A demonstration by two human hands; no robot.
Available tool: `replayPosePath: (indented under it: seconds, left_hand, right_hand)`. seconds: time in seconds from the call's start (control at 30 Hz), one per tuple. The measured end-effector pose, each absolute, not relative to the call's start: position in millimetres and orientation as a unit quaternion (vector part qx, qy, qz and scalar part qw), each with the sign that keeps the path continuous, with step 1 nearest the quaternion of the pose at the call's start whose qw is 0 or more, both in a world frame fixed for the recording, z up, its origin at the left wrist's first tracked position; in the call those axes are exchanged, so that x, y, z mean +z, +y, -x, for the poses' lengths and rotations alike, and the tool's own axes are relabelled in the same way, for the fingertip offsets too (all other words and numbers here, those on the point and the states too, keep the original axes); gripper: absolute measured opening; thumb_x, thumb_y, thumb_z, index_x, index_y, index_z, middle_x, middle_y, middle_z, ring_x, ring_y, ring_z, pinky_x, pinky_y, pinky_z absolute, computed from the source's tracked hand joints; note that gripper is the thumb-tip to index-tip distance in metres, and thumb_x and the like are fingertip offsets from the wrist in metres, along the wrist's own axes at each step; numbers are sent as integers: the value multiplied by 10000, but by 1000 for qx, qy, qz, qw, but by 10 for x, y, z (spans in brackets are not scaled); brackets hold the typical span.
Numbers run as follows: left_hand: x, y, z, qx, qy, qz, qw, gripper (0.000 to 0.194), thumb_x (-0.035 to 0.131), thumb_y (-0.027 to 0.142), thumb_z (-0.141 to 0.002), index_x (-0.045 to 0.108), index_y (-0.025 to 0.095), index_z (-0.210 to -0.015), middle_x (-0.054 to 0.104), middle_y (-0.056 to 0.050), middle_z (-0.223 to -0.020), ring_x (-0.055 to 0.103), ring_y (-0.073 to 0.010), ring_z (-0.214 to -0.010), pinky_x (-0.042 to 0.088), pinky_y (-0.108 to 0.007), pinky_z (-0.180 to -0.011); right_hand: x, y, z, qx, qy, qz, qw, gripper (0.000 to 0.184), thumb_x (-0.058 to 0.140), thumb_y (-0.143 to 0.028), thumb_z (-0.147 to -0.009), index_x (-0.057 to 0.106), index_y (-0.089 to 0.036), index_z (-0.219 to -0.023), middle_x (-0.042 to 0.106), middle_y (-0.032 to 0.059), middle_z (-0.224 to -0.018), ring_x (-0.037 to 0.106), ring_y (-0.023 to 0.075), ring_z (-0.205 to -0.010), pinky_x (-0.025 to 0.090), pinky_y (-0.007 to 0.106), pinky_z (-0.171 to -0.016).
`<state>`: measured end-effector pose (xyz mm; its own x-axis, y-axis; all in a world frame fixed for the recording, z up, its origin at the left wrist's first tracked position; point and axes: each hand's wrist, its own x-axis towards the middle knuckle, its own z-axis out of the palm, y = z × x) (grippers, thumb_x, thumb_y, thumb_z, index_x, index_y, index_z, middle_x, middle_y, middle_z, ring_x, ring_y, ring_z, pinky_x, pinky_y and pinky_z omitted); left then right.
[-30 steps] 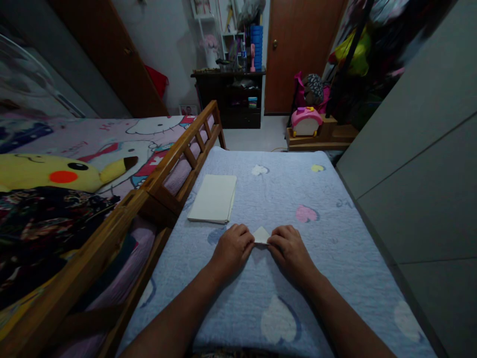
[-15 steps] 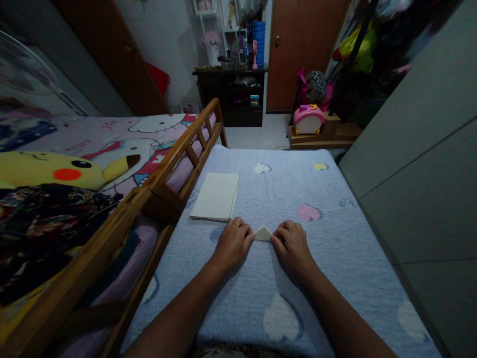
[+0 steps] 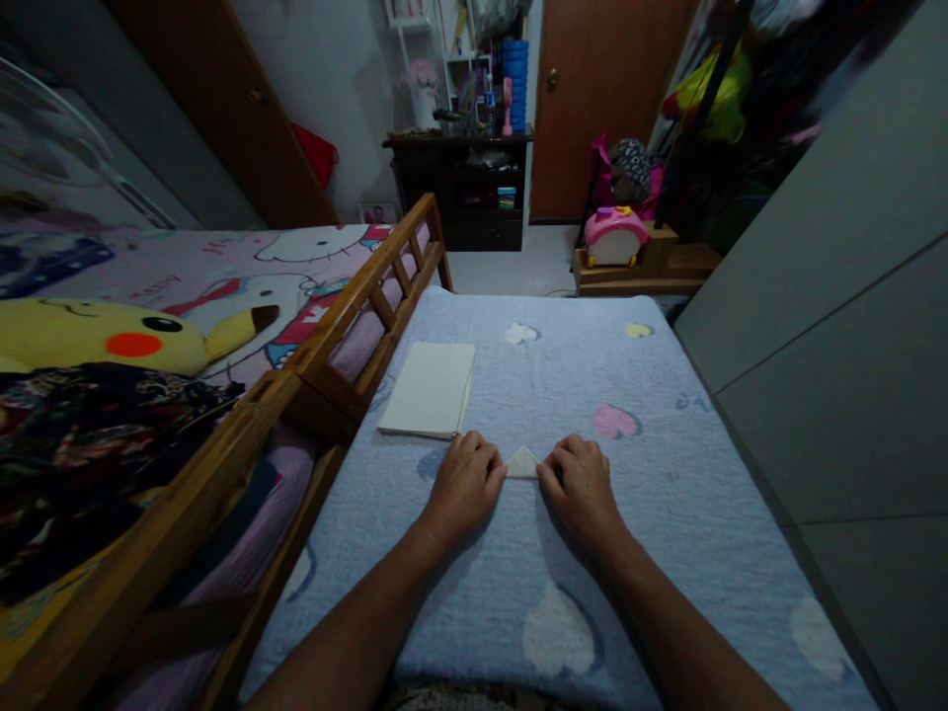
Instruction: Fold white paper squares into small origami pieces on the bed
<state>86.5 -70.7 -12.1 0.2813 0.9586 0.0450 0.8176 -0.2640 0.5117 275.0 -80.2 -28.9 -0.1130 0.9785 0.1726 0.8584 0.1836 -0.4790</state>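
Note:
A small folded piece of white paper (image 3: 522, 463), triangular with its peak pointing away from me, lies low over the blue bedspread (image 3: 511, 553). My left hand (image 3: 466, 479) pinches its left corner between thumb and fingers. At the opposite corner my right hand (image 3: 576, 479) grips it the same way. The corners themselves are covered by my fingertips. Just beyond my left hand lies a white pad of paper (image 3: 428, 389), its near right corner close to my knuckles.
A wooden bed rail (image 3: 362, 296) runs along the left, with a yellow plush toy (image 3: 96, 336) on the bed behind it. Pale cabinet doors (image 3: 851, 346) rise at the right. A dark dresser (image 3: 459, 188) and a pink toy case (image 3: 614, 237) stand beyond the bed's far edge.
Both hands hold nearly the same place and grip. The folded paper looks slightly flatter between them; otherwise little differs.

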Motion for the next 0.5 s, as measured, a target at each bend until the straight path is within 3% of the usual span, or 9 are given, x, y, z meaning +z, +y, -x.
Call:
replayPosePath:
  seconds: [0.27, 0.5]
  left_hand:
    - [-159, -733, -841, 240, 579, -741, 242, 87, 616, 194, -858, 616, 192, -771, 564, -37, -885, 544, -220, -930, 447, -364, -859]
    - [-151, -742, -867, 207, 583, -759, 200, 122, 580, 201, -898, 617, 184, -783, 562, -50, -906, 531, -226, -926, 449, -380, -866]
  right_hand:
    - [-286, -787, -2749, 138, -734, 633, 204, 149, 638, -240, -883, 655, -198, -741, 610, 63, -897, 504, 239, -892, 359, 371, -792]
    - [-292, -779, -2740, 119, -736, 633, 207, 173, 637, -257, -893, 655, -207, -728, 616, 62, -886, 500, 239, -874, 354, 373, -771]
